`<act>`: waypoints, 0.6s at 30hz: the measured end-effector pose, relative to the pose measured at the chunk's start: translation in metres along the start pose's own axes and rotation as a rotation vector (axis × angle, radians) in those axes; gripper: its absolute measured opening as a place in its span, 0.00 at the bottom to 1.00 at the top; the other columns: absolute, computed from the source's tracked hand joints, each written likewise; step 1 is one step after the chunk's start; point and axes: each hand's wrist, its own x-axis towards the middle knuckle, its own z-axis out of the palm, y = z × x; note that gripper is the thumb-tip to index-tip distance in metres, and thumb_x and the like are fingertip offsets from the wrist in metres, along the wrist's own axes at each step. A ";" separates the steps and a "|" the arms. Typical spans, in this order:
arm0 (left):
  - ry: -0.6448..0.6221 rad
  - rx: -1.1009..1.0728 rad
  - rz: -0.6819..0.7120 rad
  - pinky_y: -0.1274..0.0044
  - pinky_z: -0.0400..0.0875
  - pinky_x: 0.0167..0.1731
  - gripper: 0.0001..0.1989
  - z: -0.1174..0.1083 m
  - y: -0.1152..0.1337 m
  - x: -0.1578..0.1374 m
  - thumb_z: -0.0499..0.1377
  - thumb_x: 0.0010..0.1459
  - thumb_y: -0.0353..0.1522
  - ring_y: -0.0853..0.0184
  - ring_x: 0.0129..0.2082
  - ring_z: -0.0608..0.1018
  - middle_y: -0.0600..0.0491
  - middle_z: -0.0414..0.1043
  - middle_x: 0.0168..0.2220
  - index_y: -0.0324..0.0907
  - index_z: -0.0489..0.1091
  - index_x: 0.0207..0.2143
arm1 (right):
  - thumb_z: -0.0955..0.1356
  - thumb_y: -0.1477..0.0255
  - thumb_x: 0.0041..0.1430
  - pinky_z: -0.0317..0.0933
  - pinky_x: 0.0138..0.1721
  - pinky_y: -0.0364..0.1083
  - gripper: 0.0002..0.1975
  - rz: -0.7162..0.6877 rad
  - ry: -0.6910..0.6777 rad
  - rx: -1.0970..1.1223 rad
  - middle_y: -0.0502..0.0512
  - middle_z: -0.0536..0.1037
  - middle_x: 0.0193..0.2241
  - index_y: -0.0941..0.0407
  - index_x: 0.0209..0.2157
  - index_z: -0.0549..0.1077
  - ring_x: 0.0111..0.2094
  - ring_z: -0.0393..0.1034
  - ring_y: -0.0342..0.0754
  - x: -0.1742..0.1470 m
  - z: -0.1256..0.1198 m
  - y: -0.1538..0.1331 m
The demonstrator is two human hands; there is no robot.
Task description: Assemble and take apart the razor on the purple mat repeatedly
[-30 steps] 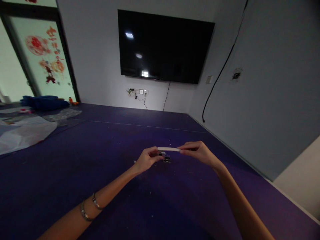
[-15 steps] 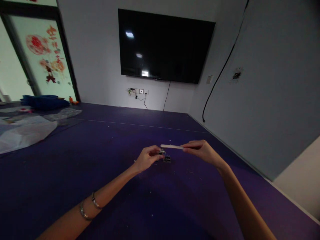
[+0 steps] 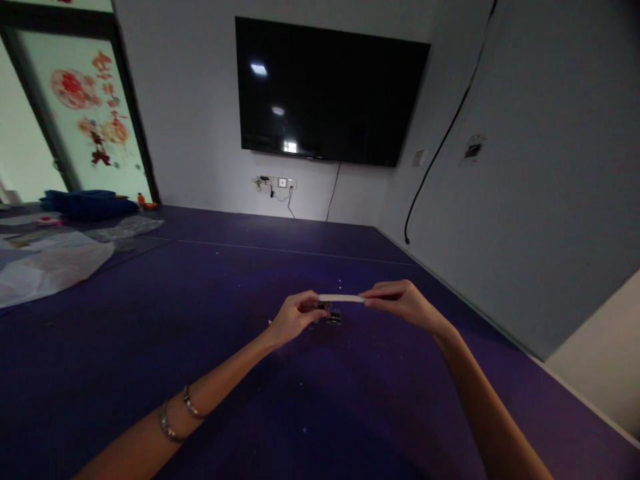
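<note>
My right hand (image 3: 397, 300) pinches one end of a slim, slightly bowed white strip (image 3: 342, 299). The strip's other end reaches the fingertips of my left hand (image 3: 299, 316); whether those fingers grip it, I cannot tell. Between the left thumb and fingers sits a small dark piece (image 3: 324, 307), mostly hidden by the hand and the strip. Just right of the left thumb, a small dark part with fine light details (image 3: 334, 319) lies on the purple surface (image 3: 320, 413); its kind is too small to make out.
Clear plastic wrapping (image 3: 125, 230), white sheets (image 3: 55, 267) and a blue cloth bundle (image 3: 90, 203) lie at the far left. Tiny white scraps dot the surface. A black cable (image 3: 453, 123) hangs along the right wall, and a television (image 3: 333, 93) is mounted ahead.
The strip's left end has come down slightly, from above the piece at my left fingertips to level with them. Both hands stay almost in place.
</note>
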 end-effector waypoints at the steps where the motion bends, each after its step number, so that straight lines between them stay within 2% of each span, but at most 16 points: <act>1: 0.004 -0.002 -0.002 0.77 0.67 0.33 0.06 0.000 0.000 0.000 0.62 0.47 0.31 0.70 0.30 0.75 0.52 0.75 0.29 0.37 0.70 0.28 | 0.69 0.62 0.50 0.59 0.28 0.43 0.14 0.009 0.014 -0.001 0.55 0.77 0.28 0.54 0.37 0.78 0.29 0.68 0.45 0.000 0.000 0.001; 4: 0.012 -0.006 -0.006 0.77 0.67 0.33 0.06 0.001 0.002 0.000 0.63 0.47 0.30 0.70 0.30 0.75 0.52 0.75 0.29 0.37 0.70 0.28 | 0.69 0.62 0.50 0.59 0.29 0.43 0.14 0.022 0.054 0.000 0.55 0.77 0.29 0.54 0.36 0.78 0.30 0.69 0.46 0.000 0.000 0.003; 9: 0.016 -0.035 -0.013 0.78 0.67 0.32 0.06 0.002 0.002 0.001 0.63 0.47 0.30 0.70 0.29 0.75 0.52 0.75 0.28 0.37 0.69 0.28 | 0.69 0.62 0.50 0.58 0.27 0.42 0.14 0.000 0.002 0.024 0.54 0.76 0.27 0.55 0.36 0.78 0.28 0.67 0.44 0.000 0.002 0.000; 14: 0.019 -0.051 -0.012 0.77 0.67 0.33 0.06 0.002 -0.001 0.001 0.62 0.47 0.30 0.69 0.30 0.76 0.52 0.75 0.28 0.38 0.69 0.29 | 0.69 0.61 0.49 0.59 0.28 0.43 0.14 0.036 0.064 0.039 0.55 0.77 0.29 0.55 0.35 0.79 0.29 0.69 0.45 0.000 0.002 0.002; 18: 0.009 -0.065 -0.004 0.77 0.67 0.34 0.06 0.002 -0.004 0.001 0.62 0.48 0.30 0.69 0.30 0.76 0.52 0.75 0.29 0.37 0.68 0.29 | 0.69 0.61 0.49 0.59 0.27 0.42 0.15 0.024 0.015 0.044 0.55 0.77 0.28 0.56 0.35 0.79 0.28 0.68 0.45 0.000 0.003 0.000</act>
